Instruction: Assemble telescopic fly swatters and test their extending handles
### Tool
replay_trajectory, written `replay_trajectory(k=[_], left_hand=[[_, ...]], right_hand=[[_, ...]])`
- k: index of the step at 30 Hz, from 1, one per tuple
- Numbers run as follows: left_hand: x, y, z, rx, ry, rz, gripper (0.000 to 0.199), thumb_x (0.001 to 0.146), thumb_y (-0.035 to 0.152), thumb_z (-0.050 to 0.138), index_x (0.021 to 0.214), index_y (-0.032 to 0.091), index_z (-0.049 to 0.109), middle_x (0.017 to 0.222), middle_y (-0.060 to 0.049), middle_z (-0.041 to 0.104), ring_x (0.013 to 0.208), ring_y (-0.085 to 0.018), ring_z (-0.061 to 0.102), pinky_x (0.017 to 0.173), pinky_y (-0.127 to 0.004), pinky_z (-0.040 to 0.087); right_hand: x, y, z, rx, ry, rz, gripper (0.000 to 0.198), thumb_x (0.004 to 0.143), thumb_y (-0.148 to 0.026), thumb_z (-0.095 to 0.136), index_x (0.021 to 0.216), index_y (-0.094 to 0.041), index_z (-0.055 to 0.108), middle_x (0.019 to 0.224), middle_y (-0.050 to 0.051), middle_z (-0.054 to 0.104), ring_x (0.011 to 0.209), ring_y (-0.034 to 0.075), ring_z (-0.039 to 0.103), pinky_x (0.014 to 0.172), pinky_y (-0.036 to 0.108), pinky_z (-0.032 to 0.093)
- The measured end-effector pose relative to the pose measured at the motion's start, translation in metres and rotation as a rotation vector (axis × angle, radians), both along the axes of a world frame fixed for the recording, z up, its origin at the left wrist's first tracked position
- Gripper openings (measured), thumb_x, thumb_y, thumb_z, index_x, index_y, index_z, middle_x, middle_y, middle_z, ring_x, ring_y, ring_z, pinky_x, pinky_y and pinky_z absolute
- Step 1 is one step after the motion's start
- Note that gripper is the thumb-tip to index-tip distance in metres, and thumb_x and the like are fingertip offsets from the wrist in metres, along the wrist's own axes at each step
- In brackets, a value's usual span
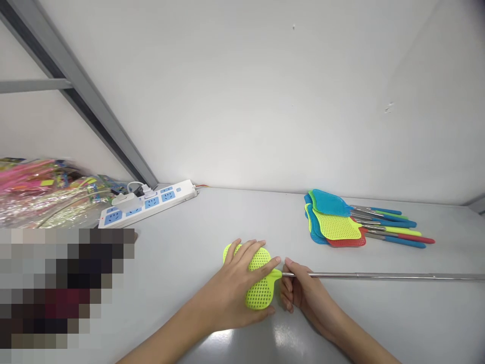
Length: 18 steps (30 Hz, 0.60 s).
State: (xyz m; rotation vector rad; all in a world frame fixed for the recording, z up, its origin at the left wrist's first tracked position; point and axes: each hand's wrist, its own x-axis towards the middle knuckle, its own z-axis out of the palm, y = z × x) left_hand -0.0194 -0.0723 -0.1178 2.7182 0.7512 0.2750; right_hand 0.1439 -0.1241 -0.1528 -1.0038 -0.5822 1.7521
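A yellow-green fly swatter with a perforated head (261,293) and a long metal telescopic shaft (379,276) lies across the front of the grey table. My left hand (238,283) is laid over its head, fingers spread across the mesh and thumb by the near edge, holding it. Close to the neck, my right hand (303,288) has thumb and fingers closed round the shaft. The shaft is drawn out long and runs off the right edge of the view, so its handle is hidden.
A pile of blue, yellow, green and red fly swatters (337,227) lies at the back right, handles pointing right. At the back left are a white power strip (178,191) with plugs and clear plastic packaging (56,202). A grey metal frame (87,101) slants above; a pixelated patch covers the lower left.
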Motion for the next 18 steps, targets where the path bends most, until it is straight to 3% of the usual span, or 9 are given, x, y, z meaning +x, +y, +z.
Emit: replay_trajectory(k=[5,11,18], left_hand=[[-0.0004,-0.0005,0.0001,0.039,0.007,-0.030,0.064,0.068,0.035,0.058,0.125,0.029,0.031,0.130,-0.012,0.029,0.124,-0.026,0.018,0.097,-0.053,0.010],[-0.0021,0.0049,0.0009,0.054,0.012,-0.097,0.071,0.064,0.043,0.062,0.126,0.035,0.028,0.133,-0.010,0.023,0.124,-0.028,0.017,0.096,-0.055,0.011],[-0.0032,0.0050,0.0016,0.071,0.015,-0.121,0.064,0.067,0.041,0.060,0.124,0.037,0.031,0.132,-0.008,0.027,0.123,-0.029,0.019,0.095,-0.055,0.012]], right_hand=[[0.0000,-0.0001,0.0020,-0.016,-0.027,0.000,0.041,0.081,-0.043,0.037,0.050,-0.017,0.041,0.043,-0.004,0.039,0.037,0.009,0.040,0.042,0.024,0.028],[-0.0001,0.0007,0.0014,-0.022,-0.039,0.000,0.042,0.079,-0.046,0.039,0.049,-0.017,0.041,0.043,-0.004,0.039,0.037,0.009,0.040,0.042,0.024,0.028],[-0.0002,0.0008,-0.0003,-0.008,-0.027,-0.004,0.041,0.079,-0.046,0.040,0.051,-0.016,0.043,0.042,-0.004,0.040,0.037,0.009,0.040,0.043,0.024,0.028]])
